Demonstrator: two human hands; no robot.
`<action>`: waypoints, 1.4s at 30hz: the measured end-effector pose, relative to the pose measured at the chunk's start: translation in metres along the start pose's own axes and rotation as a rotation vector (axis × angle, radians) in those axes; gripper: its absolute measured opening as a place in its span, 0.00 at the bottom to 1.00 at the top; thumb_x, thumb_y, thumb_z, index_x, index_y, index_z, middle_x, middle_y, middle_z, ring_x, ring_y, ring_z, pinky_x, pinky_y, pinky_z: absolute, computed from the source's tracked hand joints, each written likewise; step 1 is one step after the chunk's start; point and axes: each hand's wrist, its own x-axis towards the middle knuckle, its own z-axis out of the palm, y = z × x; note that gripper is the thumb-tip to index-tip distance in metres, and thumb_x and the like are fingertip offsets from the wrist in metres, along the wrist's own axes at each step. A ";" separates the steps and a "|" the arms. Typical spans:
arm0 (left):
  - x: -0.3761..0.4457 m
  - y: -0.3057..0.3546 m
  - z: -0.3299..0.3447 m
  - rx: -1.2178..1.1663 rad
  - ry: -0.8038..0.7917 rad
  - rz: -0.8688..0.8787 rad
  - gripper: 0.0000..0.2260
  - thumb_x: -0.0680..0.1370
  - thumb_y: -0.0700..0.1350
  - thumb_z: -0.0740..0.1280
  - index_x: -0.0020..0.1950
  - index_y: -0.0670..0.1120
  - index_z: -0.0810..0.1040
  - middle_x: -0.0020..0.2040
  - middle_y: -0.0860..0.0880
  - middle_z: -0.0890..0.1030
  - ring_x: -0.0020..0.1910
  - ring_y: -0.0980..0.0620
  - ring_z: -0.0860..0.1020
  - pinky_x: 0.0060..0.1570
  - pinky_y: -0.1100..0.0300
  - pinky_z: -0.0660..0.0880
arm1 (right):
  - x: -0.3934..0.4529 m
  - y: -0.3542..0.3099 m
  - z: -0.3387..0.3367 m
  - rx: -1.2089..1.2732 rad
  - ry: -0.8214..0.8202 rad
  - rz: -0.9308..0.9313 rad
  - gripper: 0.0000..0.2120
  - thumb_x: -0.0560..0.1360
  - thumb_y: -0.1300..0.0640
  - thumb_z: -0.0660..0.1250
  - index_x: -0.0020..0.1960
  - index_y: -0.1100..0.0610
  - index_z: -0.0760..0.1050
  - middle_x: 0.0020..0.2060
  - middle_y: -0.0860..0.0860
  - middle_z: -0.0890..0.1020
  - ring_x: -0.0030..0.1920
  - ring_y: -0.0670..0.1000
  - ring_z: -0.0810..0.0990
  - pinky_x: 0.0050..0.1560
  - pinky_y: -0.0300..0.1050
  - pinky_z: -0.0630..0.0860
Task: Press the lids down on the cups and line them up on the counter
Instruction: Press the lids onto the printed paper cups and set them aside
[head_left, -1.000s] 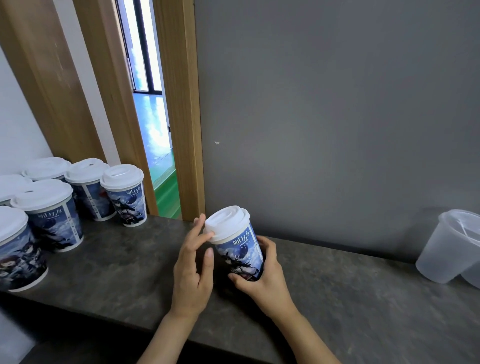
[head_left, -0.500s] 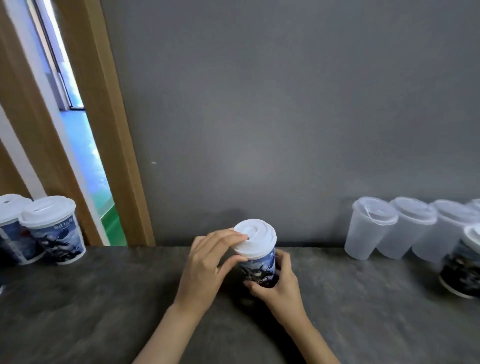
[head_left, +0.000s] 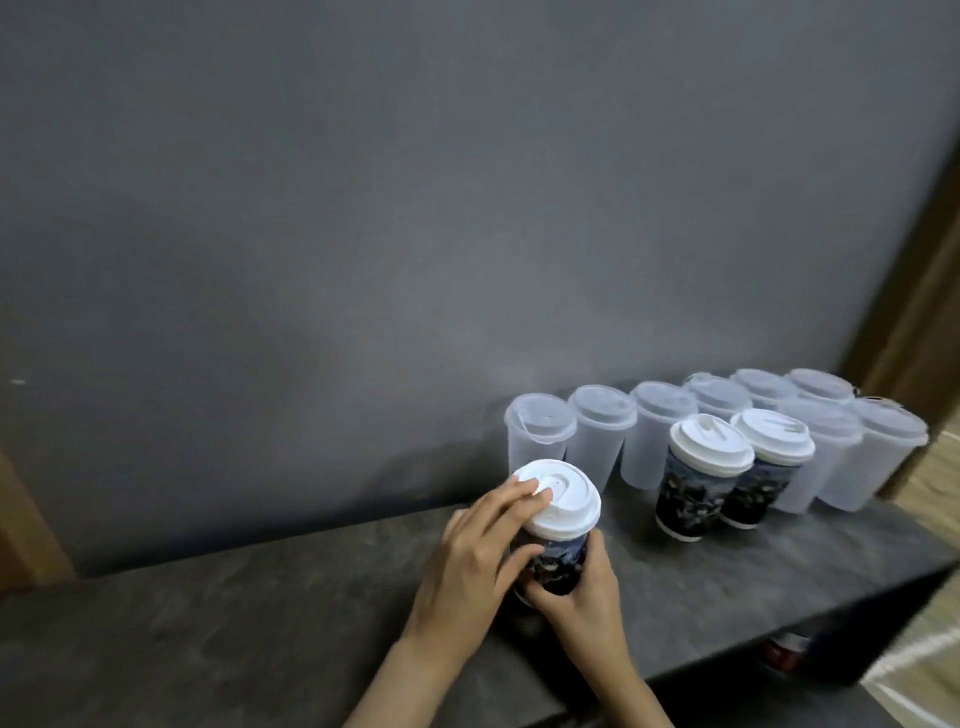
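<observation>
A dark printed paper cup (head_left: 563, 564) with a white lid (head_left: 563, 501) stands on the dark stone counter (head_left: 260, 634). My right hand (head_left: 582, 603) grips the cup's lower body from the near side. My left hand (head_left: 472, 561) is on the cup's left, its fingertips lying on the lid's top and its thumb against the cup wall. Two more lidded printed cups (head_left: 696, 483) (head_left: 763, 467) stand side by side to the right.
Several translucent plastic cups with lids (head_left: 597, 441) stand in rows against the grey wall (head_left: 415, 208) behind the printed cups. The counter's right end (head_left: 924, 566) drops to a wooden floor. A wooden frame (head_left: 914, 301) rises at far right.
The view has swung right: the doorway and the left group of cups left the frame, the right-hand cups came in. Both hands stay on the same cup, left fingers now further onto the lid.
</observation>
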 end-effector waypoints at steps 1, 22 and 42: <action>0.003 0.004 0.012 -0.002 -0.023 0.005 0.27 0.75 0.39 0.72 0.73 0.52 0.70 0.72 0.56 0.70 0.73 0.60 0.65 0.66 0.59 0.68 | 0.005 0.005 -0.011 -0.003 0.017 0.007 0.31 0.61 0.66 0.81 0.57 0.49 0.73 0.51 0.46 0.83 0.52 0.44 0.83 0.51 0.40 0.78; 0.013 0.033 0.138 -0.005 -0.095 -0.404 0.19 0.79 0.42 0.67 0.70 0.45 0.72 0.69 0.49 0.73 0.65 0.55 0.71 0.62 0.82 0.52 | 0.058 0.058 -0.071 0.004 0.230 0.086 0.32 0.61 0.68 0.80 0.61 0.60 0.71 0.54 0.56 0.78 0.57 0.57 0.77 0.60 0.53 0.73; 0.005 0.025 0.133 0.022 0.143 -0.510 0.15 0.75 0.33 0.66 0.56 0.50 0.75 0.54 0.56 0.76 0.49 0.57 0.78 0.50 0.63 0.74 | 0.049 0.040 -0.073 -0.148 0.331 0.010 0.21 0.64 0.79 0.65 0.46 0.57 0.69 0.45 0.53 0.72 0.47 0.58 0.74 0.50 0.50 0.71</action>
